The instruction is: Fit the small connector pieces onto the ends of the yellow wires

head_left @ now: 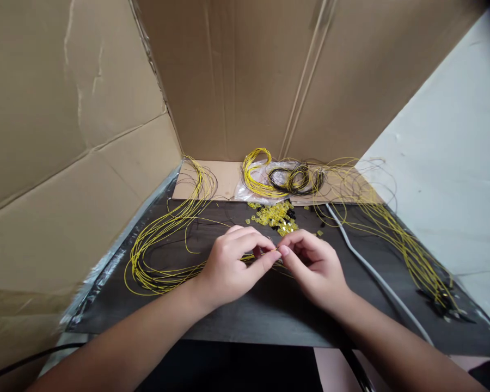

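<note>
yellow wire bundle [163, 245] looped left on dark mat [269, 310] | left hand [228, 267] pinching one wire end | right hand [314, 267] fingertips pressed on tiny piece, mid-mat | risk: slack loops snag, tugging wire from pinch | grey cable [371, 272] right

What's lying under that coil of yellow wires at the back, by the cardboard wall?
The coiled yellow wires lie on a clear plastic bag, beside a dark wire coil. Under the bag is cardboard. Whatever is inside the bag is covered.
</note>
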A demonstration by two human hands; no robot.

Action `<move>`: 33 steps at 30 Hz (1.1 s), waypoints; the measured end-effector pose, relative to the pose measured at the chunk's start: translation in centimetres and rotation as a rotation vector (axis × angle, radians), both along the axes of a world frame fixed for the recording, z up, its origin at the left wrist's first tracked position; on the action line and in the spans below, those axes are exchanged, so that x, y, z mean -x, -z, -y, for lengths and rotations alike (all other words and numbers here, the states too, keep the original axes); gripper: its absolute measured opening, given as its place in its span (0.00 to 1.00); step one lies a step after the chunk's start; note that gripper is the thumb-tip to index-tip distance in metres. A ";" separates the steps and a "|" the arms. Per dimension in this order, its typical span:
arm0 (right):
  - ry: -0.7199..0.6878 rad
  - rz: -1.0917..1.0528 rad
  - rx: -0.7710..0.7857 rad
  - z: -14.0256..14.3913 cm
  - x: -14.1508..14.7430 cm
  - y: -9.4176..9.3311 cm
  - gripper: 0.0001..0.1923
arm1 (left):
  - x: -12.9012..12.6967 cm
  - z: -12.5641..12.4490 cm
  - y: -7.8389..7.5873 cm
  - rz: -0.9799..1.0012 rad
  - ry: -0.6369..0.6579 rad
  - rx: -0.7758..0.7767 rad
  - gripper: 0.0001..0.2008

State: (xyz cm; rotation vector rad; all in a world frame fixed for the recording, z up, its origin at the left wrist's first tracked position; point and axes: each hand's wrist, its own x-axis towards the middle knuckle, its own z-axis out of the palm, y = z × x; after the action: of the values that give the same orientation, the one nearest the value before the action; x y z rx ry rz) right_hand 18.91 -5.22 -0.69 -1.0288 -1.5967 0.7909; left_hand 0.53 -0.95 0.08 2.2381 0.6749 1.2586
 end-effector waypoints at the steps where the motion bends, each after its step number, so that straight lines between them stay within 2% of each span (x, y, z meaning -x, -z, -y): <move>1: 0.005 0.010 -0.009 0.0 0.0 0.0 0.02 | -0.1 0.1 0.0 0.000 -0.012 -0.001 0.02; 7: 0.014 0.005 -0.037 0.2 -0.2 -0.2 0.02 | -0.3 0.1 -0.2 0.018 -0.027 0.045 0.02; 13: 0.000 0.005 -0.032 0.2 -0.3 -0.3 0.02 | 0.1 -0.3 -0.3 0.067 0.010 0.116 0.01; 19: -0.067 0.014 -0.002 0.2 -0.4 -0.4 0.02 | 0.1 -0.6 -0.4 0.090 0.013 0.131 0.02; 33: -0.091 0.027 0.037 -0.1 -0.5 -0.2 0.03 | 0.5 -0.5 -0.5 0.078 0.009 0.130 0.01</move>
State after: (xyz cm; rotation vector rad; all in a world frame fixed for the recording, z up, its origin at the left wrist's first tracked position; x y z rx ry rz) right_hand 19.40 -5.14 -0.50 -1.0027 -1.6670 0.8742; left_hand 0.05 -0.49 0.55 2.0743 0.6956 1.2539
